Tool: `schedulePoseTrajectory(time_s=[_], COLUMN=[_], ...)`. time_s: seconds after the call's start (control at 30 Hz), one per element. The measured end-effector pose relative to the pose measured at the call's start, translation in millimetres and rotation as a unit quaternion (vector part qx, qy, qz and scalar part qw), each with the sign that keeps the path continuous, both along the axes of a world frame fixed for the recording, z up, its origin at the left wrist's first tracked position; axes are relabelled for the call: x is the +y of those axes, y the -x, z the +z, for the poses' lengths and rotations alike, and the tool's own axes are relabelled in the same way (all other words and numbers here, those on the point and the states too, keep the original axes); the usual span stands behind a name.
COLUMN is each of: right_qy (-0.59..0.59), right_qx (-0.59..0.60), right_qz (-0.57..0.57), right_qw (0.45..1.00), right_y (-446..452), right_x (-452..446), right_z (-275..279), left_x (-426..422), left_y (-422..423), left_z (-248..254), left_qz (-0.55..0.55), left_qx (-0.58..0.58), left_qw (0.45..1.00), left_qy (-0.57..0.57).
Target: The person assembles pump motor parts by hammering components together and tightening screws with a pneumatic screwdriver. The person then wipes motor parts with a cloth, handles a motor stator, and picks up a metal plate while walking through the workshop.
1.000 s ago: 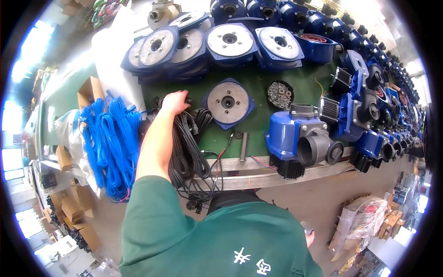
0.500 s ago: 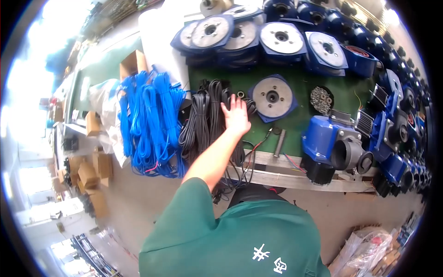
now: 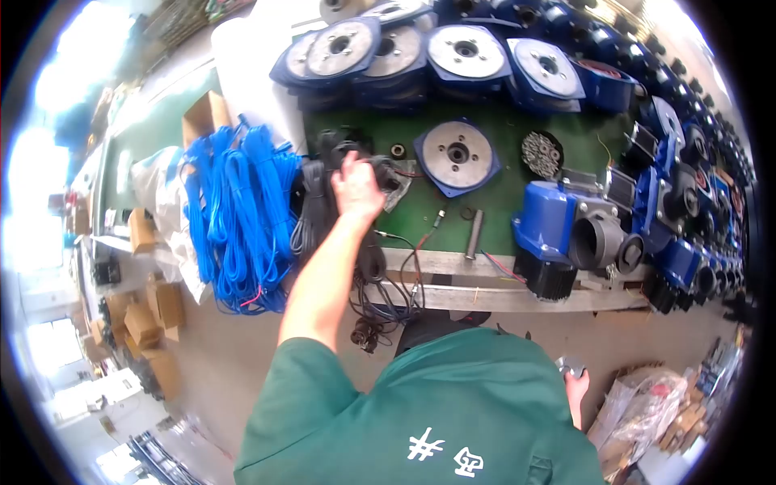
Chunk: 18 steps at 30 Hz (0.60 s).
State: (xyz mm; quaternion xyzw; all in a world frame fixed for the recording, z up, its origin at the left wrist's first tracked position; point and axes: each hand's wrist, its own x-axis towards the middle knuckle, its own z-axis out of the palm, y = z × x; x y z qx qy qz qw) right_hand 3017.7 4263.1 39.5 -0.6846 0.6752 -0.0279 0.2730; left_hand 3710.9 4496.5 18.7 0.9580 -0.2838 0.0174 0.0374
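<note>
My left hand (image 3: 358, 192) is closed on a bundle of black cable (image 3: 317, 198) at the left of the green work surface. Just right of it lie a small ring (image 3: 398, 150) and a clear plastic bag (image 3: 396, 192). A blue square flange with a grey disc (image 3: 457, 155) rests flat further right. Low at the right, beside the green shirt, my right hand (image 3: 577, 388) is closed round a small shiny object, too unclear to name.
Blue cable coils (image 3: 242, 210) hang over the left edge. Stacked flanges (image 3: 466, 50) line the back. A bowl of screws (image 3: 541, 155), a metal rod (image 3: 474, 234) and a blue pump unit (image 3: 550, 222) stand to the right. Loose wires dangle at the front edge (image 3: 501, 299).
My left hand has gone from spread over the black cables to closed on them, and the cables at its right have shifted, baring the plastic bag. My right hand has come back into view. The camera has turned.
</note>
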Motion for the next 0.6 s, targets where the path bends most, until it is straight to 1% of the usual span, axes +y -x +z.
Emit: schedulePoseTrajectory(time_s=[0.03,0.1,0.2,0.27,0.3,0.33,0.37,0.4,0.5,0.57,0.6], right_qy=[-0.020,-0.019,-0.013,-0.009,-0.005,-0.007,-0.008,-0.009,-0.021,-0.028,-0.027], right_qx=[0.029,0.042,0.089,0.096,0.098,0.103,0.107,0.112,0.125,0.127,0.130], right_qz=[-0.028,-0.038,-0.057,-0.064,-0.067,-0.069,-0.071,-0.072,-0.081,-0.087,-0.091], right_qw=[0.999,0.998,0.994,0.993,0.993,0.992,0.992,0.991,0.989,0.988,0.987], right_y=[8,22,33,44,50,54,57,59,61,67,71], right_x=[-3,-3,7,15,19,24,29,33,44,46,49], right_z=[-3,-7,-1,-2,-3,-4,-6,-6,-8,-13,-19], left_x=[12,35,55,69,72,72,72,69,45,19,4], left_y=[-1,-12,-16,-22,-22,-24,-26,-28,-29,-23,-18], left_z=[19,29,47,49,52,51,49,45,24,4,-1], left_qz=[0.008,0.020,-0.003,-0.012,0.017,0.025,0.033,0.017,0.010,-0.007,-0.022], left_qx=[-0.006,-0.031,-0.062,-0.085,-0.060,-0.048,-0.037,-0.042,-0.010,0.038,0.045], left_qw=[0.999,0.994,0.975,0.958,0.953,0.954,0.955,0.962,0.986,0.999,0.997], left_qy=[0.033,0.103,0.211,0.273,0.298,0.294,0.291,0.268,0.168,0.000,-0.057])
